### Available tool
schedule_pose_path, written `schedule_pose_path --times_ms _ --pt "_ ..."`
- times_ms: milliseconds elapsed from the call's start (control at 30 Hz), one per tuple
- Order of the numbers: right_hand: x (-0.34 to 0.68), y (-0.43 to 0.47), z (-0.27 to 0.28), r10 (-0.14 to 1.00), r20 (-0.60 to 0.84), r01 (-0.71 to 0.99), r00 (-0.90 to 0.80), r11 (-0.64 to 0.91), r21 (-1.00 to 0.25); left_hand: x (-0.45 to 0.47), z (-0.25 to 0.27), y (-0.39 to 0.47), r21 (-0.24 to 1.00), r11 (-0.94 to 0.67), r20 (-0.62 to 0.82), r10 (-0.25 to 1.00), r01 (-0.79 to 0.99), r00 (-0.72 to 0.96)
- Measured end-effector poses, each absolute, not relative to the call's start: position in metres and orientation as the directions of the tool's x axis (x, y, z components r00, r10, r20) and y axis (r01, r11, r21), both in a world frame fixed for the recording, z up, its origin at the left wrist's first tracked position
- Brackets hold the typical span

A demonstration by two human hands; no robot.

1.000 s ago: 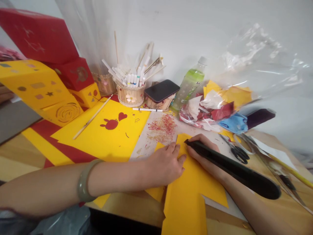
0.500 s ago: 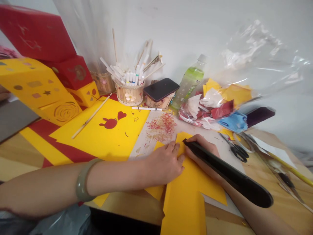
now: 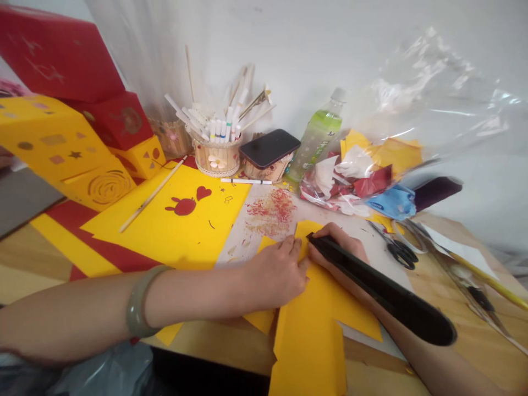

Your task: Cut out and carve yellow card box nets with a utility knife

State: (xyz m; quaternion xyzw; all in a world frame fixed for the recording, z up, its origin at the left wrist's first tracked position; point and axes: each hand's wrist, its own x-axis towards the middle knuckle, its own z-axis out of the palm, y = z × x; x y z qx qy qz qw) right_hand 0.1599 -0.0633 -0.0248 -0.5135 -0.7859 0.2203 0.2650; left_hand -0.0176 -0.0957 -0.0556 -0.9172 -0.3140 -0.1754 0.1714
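My right hand (image 3: 340,250) is closed around a long black tool (image 3: 383,289), held like a pen. The tool's wide end points back toward me and its narrow end sits by my fingers; its working tip is hidden. Beneath both hands lies a folded, cut piece of yellow card (image 3: 307,335) that hangs over the table's front edge. My left hand (image 3: 274,272), with a pale green bangle on the wrist, presses and holds this card with bent fingers, close to the tool's narrow end. The fingertips are partly hidden.
Scissors (image 3: 400,253) lie right of my hand. Behind are a clear bag of paper scraps (image 3: 367,170), a green-labelled bottle (image 3: 319,129), a phone (image 3: 270,147) on a small basket and a pen holder (image 3: 216,157). Yellow and red boxes (image 3: 94,132) stand left, beside a yellow sheet (image 3: 198,236).
Almost nothing differs. The view has shifted slightly; both hands stay in the same place on the yellow card.
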Motion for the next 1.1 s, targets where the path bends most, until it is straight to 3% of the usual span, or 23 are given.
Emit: schedule_pose_path --times_ms 200,600,1100 --pt "0.167 -0.057 -0.037 0.951 0.216 0.708 -0.223 0.310 -0.635 -0.019 -0.053 -0.095 -0.152 -0.760 0.421 0.528 0.632 0.737" --pt "0.163 -0.059 -0.040 0.926 0.279 0.687 -0.256 0.377 -0.621 -0.018 -0.051 -0.096 -0.164 -0.749 0.403 0.543 0.642 0.736" --pt "0.168 -0.062 -0.033 0.924 0.157 0.656 -0.347 0.359 -0.664 -0.019 -0.051 -0.097 -0.132 -0.742 0.405 0.565 0.657 0.719"
